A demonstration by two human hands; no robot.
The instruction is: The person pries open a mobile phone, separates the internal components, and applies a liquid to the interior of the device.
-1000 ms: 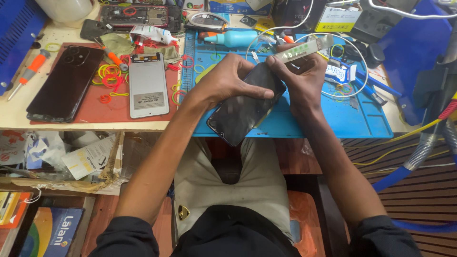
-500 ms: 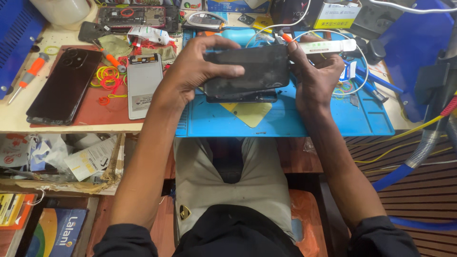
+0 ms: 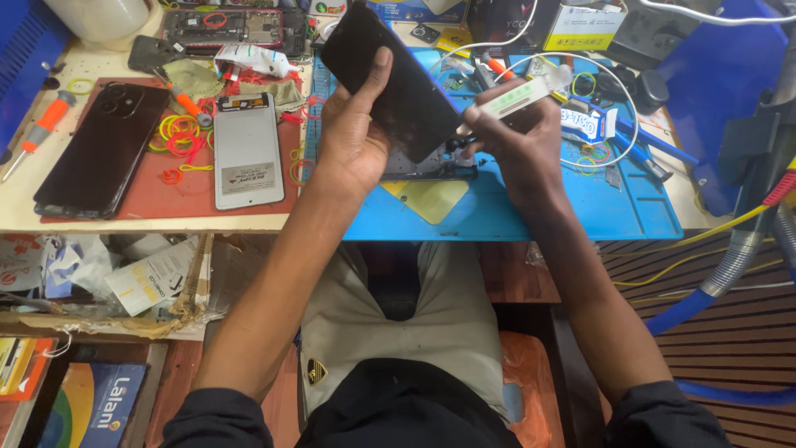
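the left hand (image 3: 355, 137) now holds the black phone screen (image 3: 390, 79) tipped up on its end, fingers wrapped round its lower edge. half a second ago both hands held it flat and low over the blue mat (image 3: 531, 211). so the screen has been lifted off and turned, and the phone frame (image 3: 423, 166) under it now shows, lying on the mat just below the hands.

the right hand (image 3: 518, 137) is closed on a white glue tube (image 3: 518, 98), its tip pointing at the screen's lower edge, very near it. i cannot tell if it touches.

off past the left hand, a red mat (image 3: 166, 195) has a white phone panel (image 3: 247, 149), a dark phone back (image 3: 104, 149) and some coloured rubber bands (image 3: 178, 137) on it.

below that side, an open cardboard box (image 3: 178, 299) holds crumpled paper and plastic wraps.
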